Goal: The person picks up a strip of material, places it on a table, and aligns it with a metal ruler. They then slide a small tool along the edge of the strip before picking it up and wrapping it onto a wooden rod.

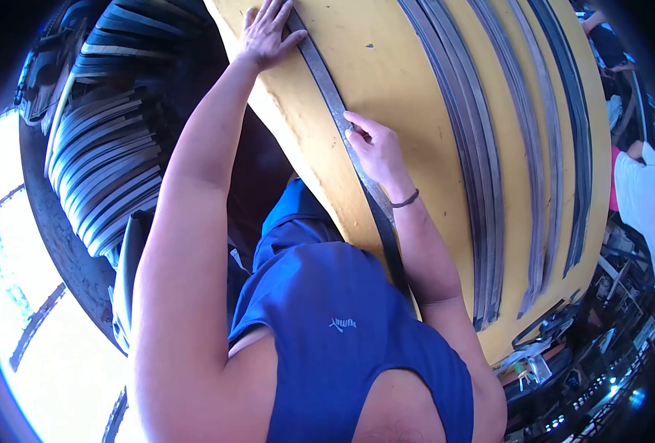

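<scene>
A long, narrow dark grey strip (331, 96) lies along the near edge of the yellow tabletop (401, 81) and runs down toward my body. My left hand (268, 35) rests flat near its far end, fingers stretched out, the thumb reaching onto the strip. Farther down, my right hand (374, 150) is closed, with thumb and index finger pinching at the strip's edge. The other right fingers are curled under. Whether something small is also between those fingertips I cannot make out.
Several bundles of similar long strips (464, 148) lie side by side across the tabletop. At the left, stacks of curved-looking strips (106, 170) stand beside the table. Beyond the right end are a person in a white top (638, 188) and assorted clutter.
</scene>
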`<act>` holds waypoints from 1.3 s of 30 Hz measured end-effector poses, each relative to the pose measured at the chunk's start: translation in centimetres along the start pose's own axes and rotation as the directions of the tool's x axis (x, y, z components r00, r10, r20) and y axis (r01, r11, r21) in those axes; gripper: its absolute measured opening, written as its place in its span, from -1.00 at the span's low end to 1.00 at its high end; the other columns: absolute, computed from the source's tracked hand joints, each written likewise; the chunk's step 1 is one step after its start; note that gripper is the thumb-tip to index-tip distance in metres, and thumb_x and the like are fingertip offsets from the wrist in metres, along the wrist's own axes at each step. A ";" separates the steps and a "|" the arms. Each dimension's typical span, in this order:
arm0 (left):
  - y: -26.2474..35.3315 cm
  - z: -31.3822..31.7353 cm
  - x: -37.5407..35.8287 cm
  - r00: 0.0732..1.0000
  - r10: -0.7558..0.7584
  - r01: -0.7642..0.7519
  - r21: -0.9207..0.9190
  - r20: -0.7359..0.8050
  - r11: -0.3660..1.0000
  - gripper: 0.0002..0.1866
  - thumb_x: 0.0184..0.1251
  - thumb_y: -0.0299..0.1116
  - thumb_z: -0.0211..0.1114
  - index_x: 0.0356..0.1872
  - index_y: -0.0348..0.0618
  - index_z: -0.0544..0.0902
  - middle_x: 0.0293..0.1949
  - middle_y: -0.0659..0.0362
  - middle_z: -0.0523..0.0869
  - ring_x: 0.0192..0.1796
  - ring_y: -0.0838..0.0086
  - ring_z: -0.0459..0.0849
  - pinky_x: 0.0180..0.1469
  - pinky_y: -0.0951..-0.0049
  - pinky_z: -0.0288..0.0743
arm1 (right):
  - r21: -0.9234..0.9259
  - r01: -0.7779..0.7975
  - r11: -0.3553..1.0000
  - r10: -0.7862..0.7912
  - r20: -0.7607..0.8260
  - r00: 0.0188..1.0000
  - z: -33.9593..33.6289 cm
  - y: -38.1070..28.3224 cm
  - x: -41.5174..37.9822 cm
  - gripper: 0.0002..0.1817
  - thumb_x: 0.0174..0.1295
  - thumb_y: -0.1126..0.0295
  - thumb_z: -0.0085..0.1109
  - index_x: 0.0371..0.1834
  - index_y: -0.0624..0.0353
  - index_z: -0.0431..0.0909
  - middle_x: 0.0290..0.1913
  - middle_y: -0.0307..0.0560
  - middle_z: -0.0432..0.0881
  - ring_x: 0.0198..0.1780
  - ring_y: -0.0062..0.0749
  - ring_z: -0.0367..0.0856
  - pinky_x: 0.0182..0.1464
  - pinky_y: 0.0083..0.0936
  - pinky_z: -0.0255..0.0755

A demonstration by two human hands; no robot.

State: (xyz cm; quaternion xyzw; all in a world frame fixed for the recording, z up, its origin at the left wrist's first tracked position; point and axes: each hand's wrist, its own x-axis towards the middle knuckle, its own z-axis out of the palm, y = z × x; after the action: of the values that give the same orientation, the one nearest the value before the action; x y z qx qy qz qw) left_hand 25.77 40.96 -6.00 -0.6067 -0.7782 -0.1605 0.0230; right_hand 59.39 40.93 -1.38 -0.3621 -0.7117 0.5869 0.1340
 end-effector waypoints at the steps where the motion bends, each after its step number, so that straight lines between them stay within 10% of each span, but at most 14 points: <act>1: -0.1 0.0 0.1 1.000 0.007 -0.007 0.005 -0.007 1.000 -0.12 0.30 0.20 0.15 0.47 -0.26 0.24 0.55 -0.13 0.08 0.60 0.05 -0.02 0.52 -0.14 -0.13 | -0.003 -0.003 1.000 0.003 -0.006 1.000 0.0 0.0 0.1 -0.64 0.27 0.46 0.24 0.15 0.21 0.63 -0.46 -0.20 0.58 -0.46 -0.61 0.43 -0.35 -0.60 0.39; 12: -0.1 -0.1 0.0 1.000 0.008 -0.008 0.000 0.006 1.000 -0.10 0.32 0.23 0.12 0.48 -0.27 0.22 0.55 -0.12 0.07 0.61 0.08 -0.04 0.53 -0.13 -0.15 | -0.024 -0.021 0.999 0.021 -0.016 1.000 0.0 -0.3 0.0 -0.66 0.24 0.43 0.25 0.10 0.21 0.65 -0.43 0.03 0.66 -0.46 -0.44 0.55 -0.30 -0.49 0.49; 21: -0.6 1.1 0.2 0.983 0.129 -0.114 0.123 -0.129 0.986 -0.15 0.40 0.33 -0.06 0.52 -0.07 0.19 0.58 0.00 0.05 0.62 0.18 -0.08 0.57 0.01 -0.27 | -0.082 -0.032 0.996 0.028 -0.047 0.999 0.4 -0.3 0.1 -0.63 0.24 0.48 0.23 0.15 0.20 0.63 -0.45 -0.18 0.60 -0.44 -0.62 0.45 -0.30 -0.60 0.43; 26: 1.9 0.5 -0.6 0.989 0.027 -0.038 -0.077 -0.144 0.996 -0.21 0.43 0.24 -0.01 0.51 -0.07 0.21 0.58 -0.02 0.03 0.63 0.11 -0.10 0.51 -0.27 -0.32 | -0.098 -0.037 0.994 0.029 -0.091 0.995 0.5 -0.7 -0.1 -0.66 0.20 0.43 0.22 0.06 0.21 0.66 -0.40 0.12 0.69 -0.45 -0.29 0.62 -0.27 -0.41 0.51; 30: 11.2 -4.9 -7.5 0.744 0.618 -0.566 -0.251 0.253 0.785 -0.14 0.38 0.29 0.02 0.53 -0.08 0.16 0.58 0.12 0.08 0.63 0.25 -0.07 0.58 -0.05 -0.27 | -0.009 -0.036 0.999 0.034 -0.129 0.991 1.2 0.0 0.1 -0.64 0.24 0.48 0.18 0.13 0.19 0.64 -0.38 -0.06 0.69 -0.43 -0.57 0.51 -0.30 -0.54 0.47; 39: 2.1 -4.3 -0.3 0.524 0.726 -0.741 -0.183 0.446 0.647 -0.10 0.36 0.30 0.00 0.57 -0.04 0.06 0.62 0.19 -0.05 0.64 0.24 -0.16 0.61 0.09 -0.33 | -0.126 -0.212 0.969 0.201 -0.098 0.975 0.7 -2.2 -0.2 -0.63 0.24 0.50 0.13 0.13 0.17 0.64 -0.41 -0.02 0.66 -0.46 -0.57 0.46 -0.30 -0.53 0.44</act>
State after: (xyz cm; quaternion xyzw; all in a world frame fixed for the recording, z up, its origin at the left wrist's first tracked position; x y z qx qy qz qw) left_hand 27.15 39.94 -1.53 -0.8959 -0.4324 0.0316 -0.0967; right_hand 58.33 40.13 0.51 -0.4671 -0.7020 0.5321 0.0773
